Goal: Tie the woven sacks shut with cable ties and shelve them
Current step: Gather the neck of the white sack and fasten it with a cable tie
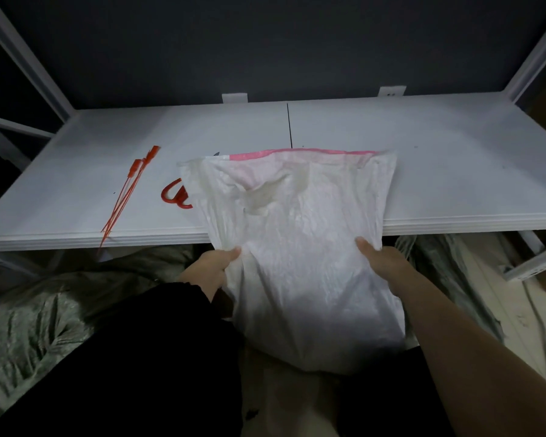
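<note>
A white woven sack [297,222] with a pink-trimmed open mouth lies half on the white shelf board [454,171], its filled lower part hanging over the front edge. My left hand [215,266] grips the sack's left side just below the shelf edge. On the opposite side, my right hand [382,257] grips the fabric, thumb on top. Several red cable ties [126,190] lie on the shelf to the left, their tails poking over the front edge. Red-handled scissors [174,193] lie between ties and sack, partly hidden under the sack.
White shelf uprights [22,55] rise at both sides, against a dark wall. Grey-green sacks [38,320] lie under the shelf at the left, and more [448,266] at the right. A cable [542,335] runs along the floor at the right.
</note>
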